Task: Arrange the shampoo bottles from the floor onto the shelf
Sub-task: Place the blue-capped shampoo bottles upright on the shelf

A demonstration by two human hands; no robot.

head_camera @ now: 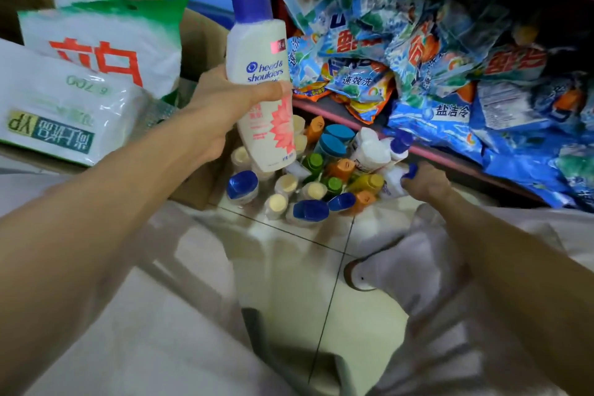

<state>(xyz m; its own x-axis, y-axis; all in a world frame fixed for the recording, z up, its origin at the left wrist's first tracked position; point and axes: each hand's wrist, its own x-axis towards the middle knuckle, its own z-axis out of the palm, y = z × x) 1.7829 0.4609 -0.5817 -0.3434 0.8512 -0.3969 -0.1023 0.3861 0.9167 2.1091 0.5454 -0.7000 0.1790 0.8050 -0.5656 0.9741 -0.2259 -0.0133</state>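
My left hand (pixel 215 112) grips a white shampoo pump bottle (pixel 257 51) with a blue pump and a pink flower label, held upright above the floor. Down on the tiles stands a cluster of shampoo bottles (pixel 299 183) with blue, cream, orange and green caps. My right hand (pixel 424 182) reaches to the right end of that cluster and grips a white bottle with a blue cap (pixel 397 182) lying under the shelf's edge. The pink-edged shelf (pixel 450 154) runs across the right, just above the bottles.
Blue detergent bags (pixel 418 58) are heaped on the shelf. Large white and green detergent sacks (pixel 96 51) sit in cardboard boxes (pixel 199 32) at the left. My knees in light trousers fill the foreground, and a white shoe (pixel 360 273) rests on the tile floor.
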